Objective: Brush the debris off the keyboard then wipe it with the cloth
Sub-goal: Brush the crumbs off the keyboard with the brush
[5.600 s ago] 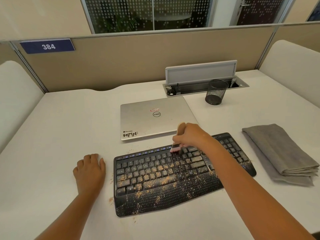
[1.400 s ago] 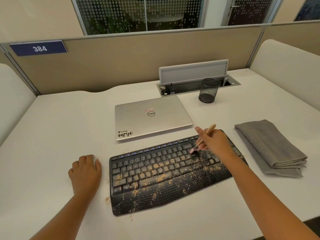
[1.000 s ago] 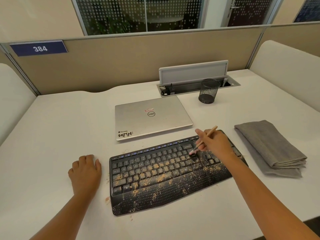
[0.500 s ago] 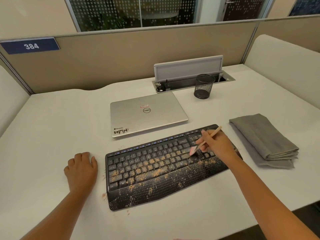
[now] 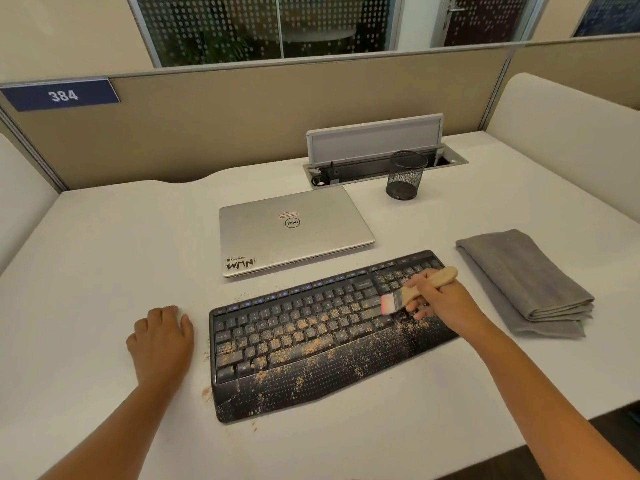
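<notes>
My right hand (image 5: pixel 440 299) has its fingers (image 5: pixel 417 292) curled round the wood handle of the brush (image 5: pixel 412 294), bristles down on the keys at the right-middle of the keyboard (image 5: pixel 329 334). Left hand (image 5: pixel 161 337) lies flat & relaxed on the table (image 5: pixel 104 254) just left of the keyboard, holding nothing. Brown crumbs (image 5: pixel 311 327) are thick over the middle rows & wrist rest, w/ a little pile off the front-left corner. Brushing is prob. far from done. To do it well: short light strokes in one direction, bristles angled into the gaps btwn keys, pushing crumbs toward the front edge, not back over cleaner keys. Left hand could steady the board. Cloth (image 5: pixel 523 282) sits folded on the table to the right, for after.
</notes>
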### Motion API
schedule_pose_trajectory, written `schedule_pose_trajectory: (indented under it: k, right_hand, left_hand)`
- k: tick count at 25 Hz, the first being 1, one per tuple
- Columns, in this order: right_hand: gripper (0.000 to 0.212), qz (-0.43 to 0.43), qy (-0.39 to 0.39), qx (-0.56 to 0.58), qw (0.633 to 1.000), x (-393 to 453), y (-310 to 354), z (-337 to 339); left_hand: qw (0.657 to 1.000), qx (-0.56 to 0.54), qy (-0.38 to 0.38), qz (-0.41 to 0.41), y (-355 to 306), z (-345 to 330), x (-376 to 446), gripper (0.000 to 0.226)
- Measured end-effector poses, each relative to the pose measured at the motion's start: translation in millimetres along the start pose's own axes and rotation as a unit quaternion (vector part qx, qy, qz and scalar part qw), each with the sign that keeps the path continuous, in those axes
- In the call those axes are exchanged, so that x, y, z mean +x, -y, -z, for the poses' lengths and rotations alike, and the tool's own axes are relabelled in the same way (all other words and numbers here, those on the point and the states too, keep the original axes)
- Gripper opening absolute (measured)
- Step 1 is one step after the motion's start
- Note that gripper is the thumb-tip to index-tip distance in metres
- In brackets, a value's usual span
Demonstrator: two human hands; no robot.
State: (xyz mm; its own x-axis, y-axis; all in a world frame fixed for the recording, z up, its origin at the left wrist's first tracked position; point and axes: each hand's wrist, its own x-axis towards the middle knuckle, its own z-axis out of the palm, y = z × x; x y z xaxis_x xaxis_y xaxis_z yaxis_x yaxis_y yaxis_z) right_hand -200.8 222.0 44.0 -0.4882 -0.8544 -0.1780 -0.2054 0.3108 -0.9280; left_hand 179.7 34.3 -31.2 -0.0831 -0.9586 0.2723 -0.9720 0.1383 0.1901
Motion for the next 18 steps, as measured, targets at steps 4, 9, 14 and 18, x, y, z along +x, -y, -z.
schedule_pose_trajectory:
  k: [4,9,14,18]
  right_hand:
    - [0.019,-0.008,0.067,-0.047,0.997,-13,2,17]
    - [0.013,0.031,0.012,-0.093,0.995,-11,13,12]
    - [0.024,0.014,0.026,-0.199,0.980,-26,9,13]
    - [0.024,-0.008,0.064,-0.239,0.969,-44,4,16]
  left_hand:
    - [1.000,0.005,0.002,-0.011,-1,0,-1,0.042]
    - [1.000,-0.004,0.000,-0.013,-2,1,1,0.044]
    - [1.000,-0.018,-0.004,-0.001,-4,3,0,0.050]
    - [1.000,-0.017,-0.010,0.002,-5,4,-2,0.048]
